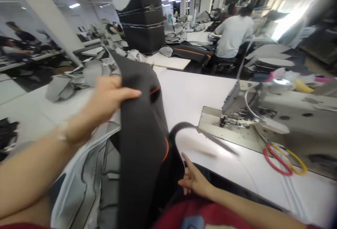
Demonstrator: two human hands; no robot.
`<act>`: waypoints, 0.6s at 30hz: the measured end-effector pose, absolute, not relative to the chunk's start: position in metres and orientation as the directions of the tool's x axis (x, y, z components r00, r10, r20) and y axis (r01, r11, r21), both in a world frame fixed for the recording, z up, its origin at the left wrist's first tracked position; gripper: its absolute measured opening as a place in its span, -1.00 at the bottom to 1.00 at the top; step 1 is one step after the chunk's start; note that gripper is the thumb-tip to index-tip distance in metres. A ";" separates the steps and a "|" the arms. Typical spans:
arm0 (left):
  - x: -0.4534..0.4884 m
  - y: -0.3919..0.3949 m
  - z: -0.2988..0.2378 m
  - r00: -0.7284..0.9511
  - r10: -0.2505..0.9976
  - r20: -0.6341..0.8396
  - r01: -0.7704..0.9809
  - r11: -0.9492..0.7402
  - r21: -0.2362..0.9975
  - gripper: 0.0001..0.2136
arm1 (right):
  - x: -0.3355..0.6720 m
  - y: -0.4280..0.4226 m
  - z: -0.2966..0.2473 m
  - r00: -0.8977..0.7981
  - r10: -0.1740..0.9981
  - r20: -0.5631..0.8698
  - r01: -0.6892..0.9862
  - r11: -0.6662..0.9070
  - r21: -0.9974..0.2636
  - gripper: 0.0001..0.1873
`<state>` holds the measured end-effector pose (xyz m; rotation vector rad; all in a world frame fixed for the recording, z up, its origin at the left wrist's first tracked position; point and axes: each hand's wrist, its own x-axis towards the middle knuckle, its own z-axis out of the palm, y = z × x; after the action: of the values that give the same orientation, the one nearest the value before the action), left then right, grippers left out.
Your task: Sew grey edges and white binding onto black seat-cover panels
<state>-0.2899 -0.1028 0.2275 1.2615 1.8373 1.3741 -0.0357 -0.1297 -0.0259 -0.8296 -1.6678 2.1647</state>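
Observation:
My left hand (pixel 109 97) is raised and closed on the upper edge of a dark grey fabric piece (pixel 142 141) with orange piping, holding it up over the table's near edge. The fabric hangs down toward my lap. My right hand (pixel 193 180) is low at the table's front edge, fingers pinched on the lower side of the same fabric, near a dark strap (pixel 184 128) that curls onto the table. A sewing machine (pixel 252 116) stands to the right of the fabric.
The white table (pixel 189 95) carries red and yellow handled scissors (pixel 283 158) near the machine. Grey fabric pieces (pixel 79 78) lie piled at back left. A tall dark stack (pixel 143 18) stands behind. A seated person in a white shirt (pixel 233 36) works at another table.

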 end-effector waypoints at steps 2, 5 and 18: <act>-0.268 -0.071 0.190 -0.335 0.942 0.000 0.308 0.109 0.945 -0.85 | -0.018 -0.134 -0.040 -0.754 0.618 -0.224 0.152 -0.168 -0.974 -0.17; -0.248 -0.039 0.147 -0.231 0.965 -0.124 0.199 0.172 0.965 -0.80 | -0.001 -0.122 -0.036 -0.670 0.742 0.010 0.318 0.299 -0.900 -0.54; -0.227 -0.031 0.170 -0.058 0.998 0.010 0.421 0.016 0.907 -0.62 | -0.023 0.016 0.004 -0.609 0.790 0.065 0.676 0.560 -0.479 -0.33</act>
<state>-0.2271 -0.0309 0.1701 1.4919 1.5714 1.0131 -0.0230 0.0164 0.0040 -1.2155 -2.5244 0.6024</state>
